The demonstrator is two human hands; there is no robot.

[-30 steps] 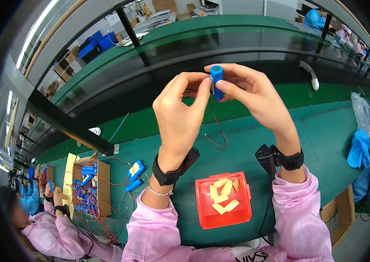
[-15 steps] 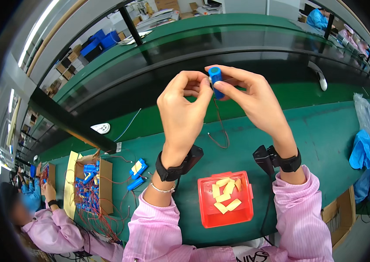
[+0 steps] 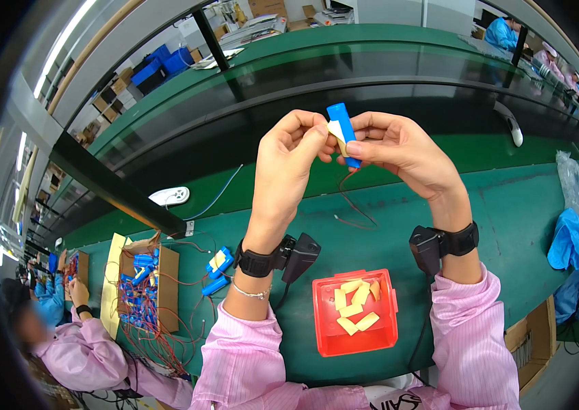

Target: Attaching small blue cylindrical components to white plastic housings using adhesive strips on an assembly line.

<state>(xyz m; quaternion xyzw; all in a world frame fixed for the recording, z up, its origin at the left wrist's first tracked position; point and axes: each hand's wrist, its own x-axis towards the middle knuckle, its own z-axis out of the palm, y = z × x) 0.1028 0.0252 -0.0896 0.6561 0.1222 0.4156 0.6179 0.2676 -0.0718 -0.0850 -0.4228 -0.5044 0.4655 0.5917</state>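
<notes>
Raised over the far part of the green bench, my right hand (image 3: 399, 147) holds a blue-wrapped battery pack (image 3: 341, 123), tilted, between thumb and fingers. A thin wire (image 3: 348, 196) hangs from its lower end. Thumb and fingertips of my left hand (image 3: 291, 154) pinch a pale yellow strip (image 3: 335, 130) that lies against the pack's left side. Below my hands, a red plastic tray (image 3: 320, 335) holds several similar yellow pieces (image 3: 360, 297). To the left, more blue battery packs (image 3: 218, 262) with yellow patches rest on the bench.
A cardboard box (image 3: 168, 287) full of wired blue packs stands at left, with red wires (image 3: 173, 348) trailing from it. A black post (image 3: 115, 181) rises behind it. Co-workers sit on both sides. Plastic bag (image 3: 572, 179) and blue cloth (image 3: 566, 236) lie at right.
The battery pack has turned in my right hand, so its long side and the yellow strip now show. Both hands have shifted slightly to the right.
</notes>
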